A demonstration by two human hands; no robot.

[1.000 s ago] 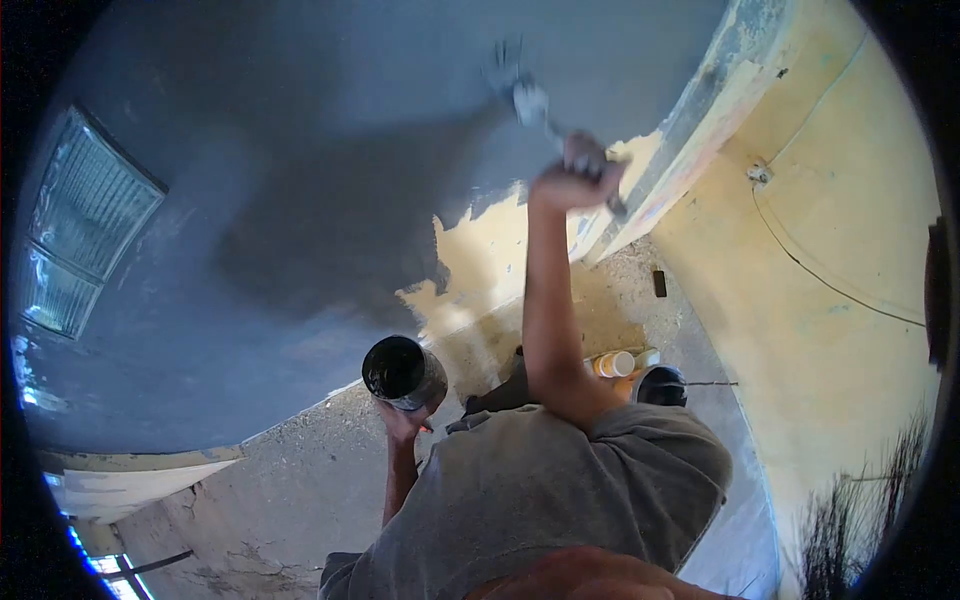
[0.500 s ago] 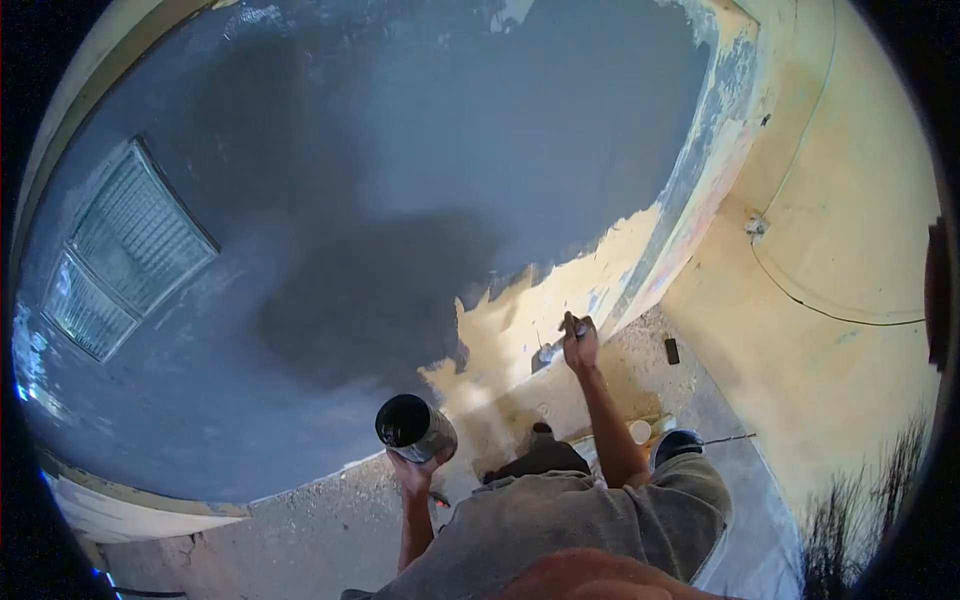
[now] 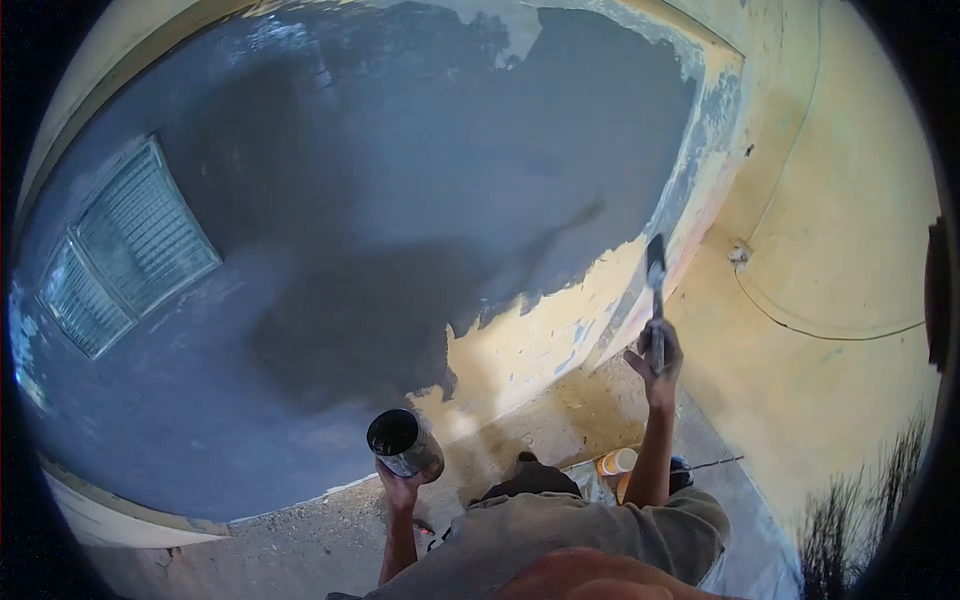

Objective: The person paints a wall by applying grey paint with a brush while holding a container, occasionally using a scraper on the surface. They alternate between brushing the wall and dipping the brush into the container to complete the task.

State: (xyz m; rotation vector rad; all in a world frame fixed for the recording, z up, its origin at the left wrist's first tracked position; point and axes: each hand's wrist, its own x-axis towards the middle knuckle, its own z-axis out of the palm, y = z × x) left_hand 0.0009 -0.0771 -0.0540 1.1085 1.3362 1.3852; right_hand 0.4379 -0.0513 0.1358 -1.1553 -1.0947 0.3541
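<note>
A paint can (image 3: 425,458) with dark paint inside rests in my left hand (image 3: 398,486), which is wrapped around its lower part from below. Its open top tilts toward the wall. In my right hand (image 3: 662,352) is a paintbrush (image 3: 656,268), gripped by the handle with the dark bristles pointing up. The bristles overlap the right border of the wall (image 3: 450,150), where a grey strip runs beside the pale edge. Most of this wall is coated dark grey. An unpainted cream patch (image 3: 540,335) lies low on it, left of the brush.
A glass-block window (image 3: 140,245) is set in the wall at left. The adjoining yellow wall (image 3: 840,240) carries a thin cable and a small fitting (image 3: 740,254). An orange-and-white container (image 3: 617,461) stands on the dusty floor (image 3: 290,530) beside my right arm.
My right hand has swung up and right with the brush, from the lower cream patch to the wall's right border. The can stays in my left hand, little moved.
</note>
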